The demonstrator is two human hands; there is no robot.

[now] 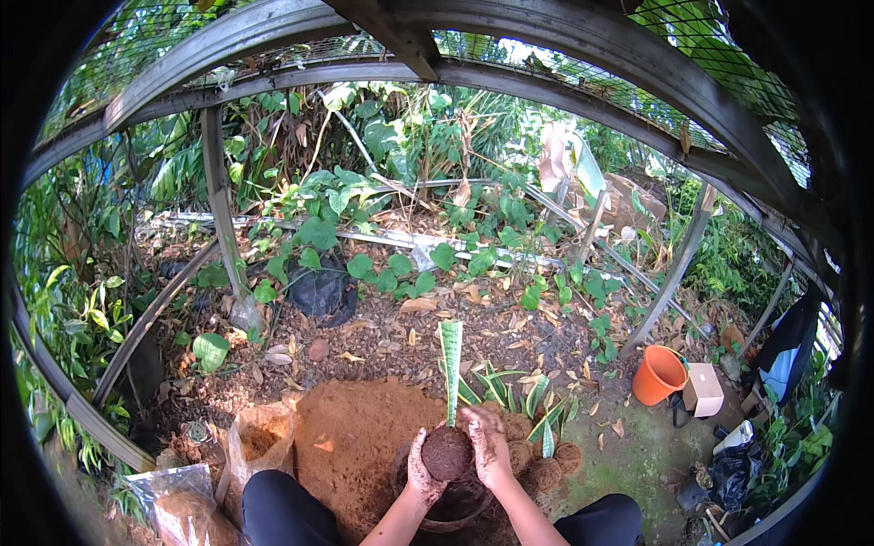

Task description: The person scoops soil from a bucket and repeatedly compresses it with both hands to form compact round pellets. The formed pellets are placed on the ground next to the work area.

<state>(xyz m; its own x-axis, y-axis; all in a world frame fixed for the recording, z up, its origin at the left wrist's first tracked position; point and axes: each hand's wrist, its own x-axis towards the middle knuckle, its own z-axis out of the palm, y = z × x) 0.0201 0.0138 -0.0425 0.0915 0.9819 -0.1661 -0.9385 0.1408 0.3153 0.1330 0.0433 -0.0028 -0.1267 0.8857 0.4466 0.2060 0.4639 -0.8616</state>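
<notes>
My left hand (pixel 421 471), smeared with wet soil, cups a round dark brown soil ball (pixel 446 453) from its left side and below. From the ball's top rises a single upright snake plant leaf (pixel 451 368), green with pale edges. My right hand (pixel 490 447), also muddy, is at the ball's right side with its palm turned toward it. Its fingers are blurred, so firm contact cannot be made out. Below both hands is a dark round basin (pixel 457 515), partly hidden by my forearms.
Several fibre-wrapped balls (pixel 546 472) with snake plants (pixel 539 396) lie to the right. Brown coir-like material (pixel 355 443) is heaped at left, beside an open sack (pixel 263 437) and a clear plastic bag (pixel 181 505). An orange bucket (pixel 659 375) and a cardboard box (pixel 702 390) stand farther right.
</notes>
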